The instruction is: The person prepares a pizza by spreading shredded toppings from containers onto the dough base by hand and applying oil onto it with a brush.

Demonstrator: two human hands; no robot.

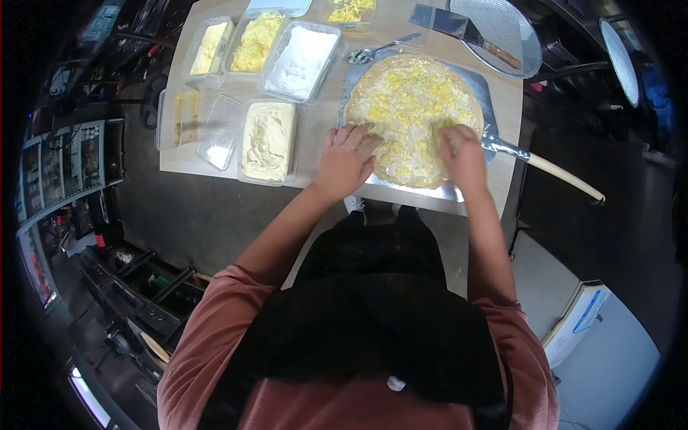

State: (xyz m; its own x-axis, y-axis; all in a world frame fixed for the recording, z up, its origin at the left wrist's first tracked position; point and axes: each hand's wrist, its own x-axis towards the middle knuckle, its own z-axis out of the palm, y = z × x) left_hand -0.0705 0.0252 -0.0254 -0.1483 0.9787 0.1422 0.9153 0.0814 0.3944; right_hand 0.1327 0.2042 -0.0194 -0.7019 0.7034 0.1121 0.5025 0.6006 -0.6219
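A round pizza [412,100], its dough topped with white and yellow shreds, lies on a metal pizza peel [481,84] with a pale handle. My left hand [345,163] rests at the pizza's left edge, fingers stretched out and holding nothing visible. Over the right part of the topping is my right hand [462,154], its fingers drawn together and pointing down. What sits between those fingertips, if anything, is hidden. A spoon [380,49] lies beside the pizza's upper left rim.
Tubs stand left on the table: cream-coloured spread [266,141], white powder [299,61], yellow shreds [256,41] and a pale yellow block [209,49]. A clear lid [220,132] lies near them. A spatula [469,34] overlaps a round mesh screen [527,43]. The peel's handle [566,175] juts past the table's right edge.
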